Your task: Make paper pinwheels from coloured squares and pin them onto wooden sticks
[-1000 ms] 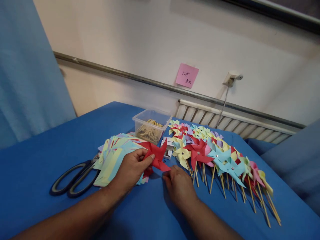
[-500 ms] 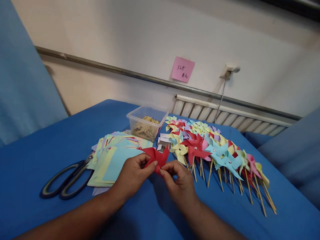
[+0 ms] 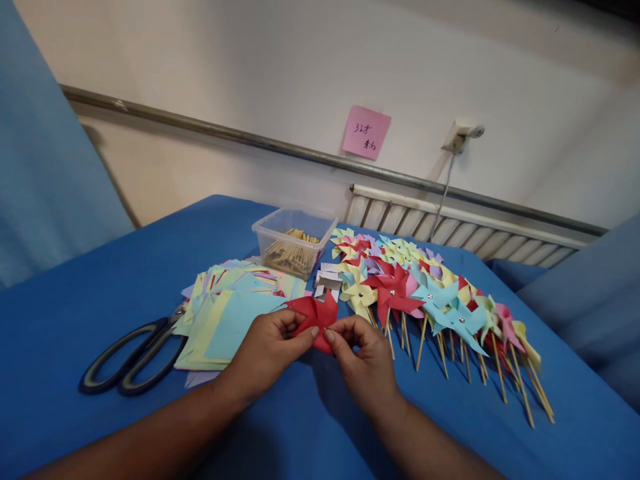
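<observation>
Hands' grip, left (image 3: 265,350) and right (image 3: 367,363), pinching red pinwheel (image 3: 315,317), bare blue tablecloth (image 3: 310,427) below.

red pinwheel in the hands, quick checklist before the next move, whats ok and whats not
1. Red paper pinwheel held by both hands: ok, left hand and right hand pinch it between them.
2. Blades folded in to the centre: ok, the pinwheel shape shows.
3. Pin through its centre: cannot tell, the fingers cover that spot.
4. Stick on it: not ok, none shows, unlike the finished pinwheels to the right.
5. Sticks on hand: ok, the clear plastic box behind holds a bundle.
6. Scissors out of the way: ok, lying left of the paper stack, apart from both hands.
</observation>
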`<state>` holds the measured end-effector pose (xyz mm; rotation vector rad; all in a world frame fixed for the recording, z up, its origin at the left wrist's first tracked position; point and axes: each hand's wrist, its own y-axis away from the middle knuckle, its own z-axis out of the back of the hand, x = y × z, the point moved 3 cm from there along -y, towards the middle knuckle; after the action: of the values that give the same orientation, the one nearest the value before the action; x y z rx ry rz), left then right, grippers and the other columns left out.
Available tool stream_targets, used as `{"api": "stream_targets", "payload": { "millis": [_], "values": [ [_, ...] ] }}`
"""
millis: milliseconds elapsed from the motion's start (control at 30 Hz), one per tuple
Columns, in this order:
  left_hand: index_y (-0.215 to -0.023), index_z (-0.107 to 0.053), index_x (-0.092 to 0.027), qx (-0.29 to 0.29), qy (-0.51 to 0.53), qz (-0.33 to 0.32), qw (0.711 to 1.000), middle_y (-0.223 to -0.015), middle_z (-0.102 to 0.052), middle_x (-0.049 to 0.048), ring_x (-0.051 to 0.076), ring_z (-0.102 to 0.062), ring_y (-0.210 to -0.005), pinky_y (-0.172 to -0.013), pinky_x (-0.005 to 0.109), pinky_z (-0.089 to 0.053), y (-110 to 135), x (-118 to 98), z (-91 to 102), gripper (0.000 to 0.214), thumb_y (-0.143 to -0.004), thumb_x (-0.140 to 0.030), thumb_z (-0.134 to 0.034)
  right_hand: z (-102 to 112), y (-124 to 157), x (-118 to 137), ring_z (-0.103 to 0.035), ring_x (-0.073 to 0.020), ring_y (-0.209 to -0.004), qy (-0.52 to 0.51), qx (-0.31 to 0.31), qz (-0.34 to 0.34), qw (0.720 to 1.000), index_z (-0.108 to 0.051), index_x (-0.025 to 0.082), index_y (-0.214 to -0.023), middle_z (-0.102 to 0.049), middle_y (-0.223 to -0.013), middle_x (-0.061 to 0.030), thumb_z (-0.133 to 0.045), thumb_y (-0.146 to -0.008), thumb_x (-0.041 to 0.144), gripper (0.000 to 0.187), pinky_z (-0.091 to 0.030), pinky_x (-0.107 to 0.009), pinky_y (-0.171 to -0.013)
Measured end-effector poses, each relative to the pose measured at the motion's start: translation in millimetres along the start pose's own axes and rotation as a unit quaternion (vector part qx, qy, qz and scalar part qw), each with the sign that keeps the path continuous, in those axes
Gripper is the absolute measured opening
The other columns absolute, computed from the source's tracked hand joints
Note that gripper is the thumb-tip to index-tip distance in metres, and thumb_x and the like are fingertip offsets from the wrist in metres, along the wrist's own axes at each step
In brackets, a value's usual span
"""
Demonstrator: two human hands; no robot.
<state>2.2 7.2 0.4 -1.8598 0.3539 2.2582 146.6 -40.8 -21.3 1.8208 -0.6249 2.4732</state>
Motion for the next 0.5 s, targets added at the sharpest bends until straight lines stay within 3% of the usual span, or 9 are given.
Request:
{"api": "stream_targets", "payload": {
  "millis": [333,500],
  "values": [
    [-0.062,-0.061,-0.016,-0.006,-0.027,-0.001,1.000,-0.057,-0.059,-0.0028,0.012,-0.050,-0.054,-0.050,0.023,-0.038,-2.4,3.6,1.0,0.021,-0.067,-0.035,-0.069,-0.8,-0.8,-3.3,-0.055,-0.0121,-0.058,0.011,0.005,-0.010,1.000,-0.065,0.018,-0.076,-0.062,-0.065,0.0008,-0.061,-0.080,0.024,0.009,-0.043,-0.022,-0.054],
    [-0.062,-0.059,-0.017,-0.009,-0.050,-0.017,0.999,-0.057,-0.058,-0.0032,0.012,-0.050,-0.054,-0.051,0.023,-0.038,-3.0,3.9,2.3,0.021,-0.070,-0.035,-0.066,0.4,1.5,6.5,-0.056,-0.0122,-0.062,0.023,0.001,0.031,0.999,-0.065,0.018,-0.077,-0.061,-0.069,0.0005,-0.058,-0.083,0.022,0.010,-0.044,-0.023,-0.059]
  ]
}}
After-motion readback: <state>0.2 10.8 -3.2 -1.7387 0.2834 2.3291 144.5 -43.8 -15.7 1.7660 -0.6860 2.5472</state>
